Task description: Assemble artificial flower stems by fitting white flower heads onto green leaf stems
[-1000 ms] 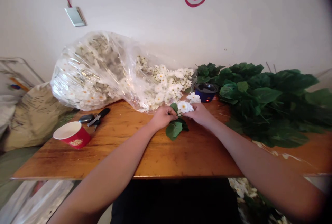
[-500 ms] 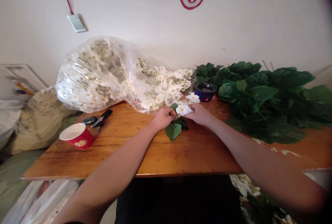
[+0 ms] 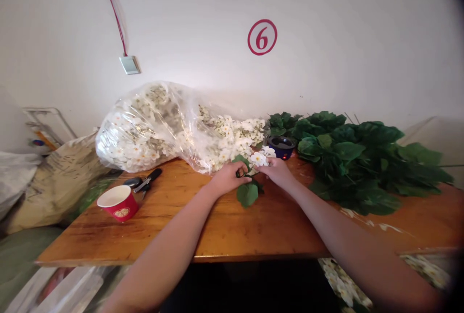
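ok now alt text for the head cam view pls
The left hand and right hand hold a white flower sprig above a wooden table. Behind it lie a clear plastic bag of white flowers and a heap of green leaves; a red paper cup and black-handled scissors sit to the left.

The left arm (image 3: 165, 243) and right arm (image 3: 350, 240) reach in bare from the bottom of the frame and angle toward the centre, where the left hand (image 3: 226, 178) and right hand (image 3: 277, 172) almost meet, fingers (image 3: 243, 172) curled inward.
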Demonstrator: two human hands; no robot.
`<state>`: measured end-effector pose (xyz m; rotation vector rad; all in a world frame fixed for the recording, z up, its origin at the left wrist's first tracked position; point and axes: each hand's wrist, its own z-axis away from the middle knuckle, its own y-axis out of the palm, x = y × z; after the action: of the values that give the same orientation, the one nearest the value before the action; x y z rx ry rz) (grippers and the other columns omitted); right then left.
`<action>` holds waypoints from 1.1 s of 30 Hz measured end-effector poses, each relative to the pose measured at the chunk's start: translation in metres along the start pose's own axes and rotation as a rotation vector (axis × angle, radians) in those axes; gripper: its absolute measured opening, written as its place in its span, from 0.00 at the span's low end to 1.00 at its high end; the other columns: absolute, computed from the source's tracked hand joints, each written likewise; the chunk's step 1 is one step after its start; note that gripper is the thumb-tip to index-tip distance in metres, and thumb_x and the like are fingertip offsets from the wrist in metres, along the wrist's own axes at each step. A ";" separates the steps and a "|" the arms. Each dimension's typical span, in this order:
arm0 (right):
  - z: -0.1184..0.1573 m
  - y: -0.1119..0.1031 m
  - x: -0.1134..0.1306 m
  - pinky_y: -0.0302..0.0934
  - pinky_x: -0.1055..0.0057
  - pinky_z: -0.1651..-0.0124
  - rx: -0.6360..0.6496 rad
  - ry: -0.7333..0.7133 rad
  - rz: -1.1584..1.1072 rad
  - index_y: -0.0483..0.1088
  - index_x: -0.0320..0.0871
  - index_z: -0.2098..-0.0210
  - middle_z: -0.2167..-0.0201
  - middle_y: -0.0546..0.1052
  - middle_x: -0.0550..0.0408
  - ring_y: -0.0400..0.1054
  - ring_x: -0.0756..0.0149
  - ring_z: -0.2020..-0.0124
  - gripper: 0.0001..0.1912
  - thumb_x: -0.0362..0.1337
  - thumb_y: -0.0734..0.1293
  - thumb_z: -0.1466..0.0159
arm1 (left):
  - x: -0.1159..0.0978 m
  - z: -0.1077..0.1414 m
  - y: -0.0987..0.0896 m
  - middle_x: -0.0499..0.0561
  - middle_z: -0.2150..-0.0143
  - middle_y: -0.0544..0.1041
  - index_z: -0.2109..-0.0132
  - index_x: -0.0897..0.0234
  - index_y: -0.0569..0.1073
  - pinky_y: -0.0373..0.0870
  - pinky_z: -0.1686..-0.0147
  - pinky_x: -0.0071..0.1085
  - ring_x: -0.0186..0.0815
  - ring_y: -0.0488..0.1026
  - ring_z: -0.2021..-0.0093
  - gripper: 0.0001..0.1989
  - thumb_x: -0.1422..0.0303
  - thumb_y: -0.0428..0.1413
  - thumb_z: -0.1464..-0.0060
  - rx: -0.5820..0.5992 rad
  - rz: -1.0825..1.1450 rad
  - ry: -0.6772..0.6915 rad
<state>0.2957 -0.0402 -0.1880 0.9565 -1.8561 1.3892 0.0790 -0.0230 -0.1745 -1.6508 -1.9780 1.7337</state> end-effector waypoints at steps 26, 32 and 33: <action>-0.002 -0.011 -0.004 0.48 0.73 0.79 0.160 0.051 0.076 0.68 0.41 0.81 0.86 0.68 0.58 0.58 0.71 0.83 0.15 0.46 0.65 0.46 | 0.012 -0.003 0.008 0.45 0.74 0.71 0.64 0.66 0.74 0.61 0.72 0.25 0.29 0.65 0.74 0.08 0.72 0.54 0.54 -0.004 0.491 -0.212; 0.001 -0.013 0.000 0.49 0.73 0.76 0.281 -0.044 0.229 0.69 0.41 0.81 0.83 0.70 0.57 0.60 0.69 0.80 0.13 0.43 0.64 0.45 | -0.003 0.001 0.010 0.44 0.77 0.68 0.57 0.64 0.75 0.56 0.77 0.25 0.29 0.63 0.78 0.13 0.67 0.53 0.49 0.065 0.406 -0.249; 0.003 -0.012 0.002 0.49 0.73 0.77 0.296 -0.025 0.236 0.70 0.41 0.80 0.83 0.71 0.57 0.60 0.69 0.81 0.13 0.43 0.64 0.45 | -0.005 0.001 0.010 0.45 0.77 0.68 0.60 0.64 0.76 0.56 0.77 0.26 0.30 0.63 0.78 0.12 0.63 0.54 0.47 0.056 0.351 -0.239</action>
<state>0.3048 -0.0458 -0.1806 0.9197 -1.8618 1.8409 0.0870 -0.0292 -0.1796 -1.9491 -1.7847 2.1753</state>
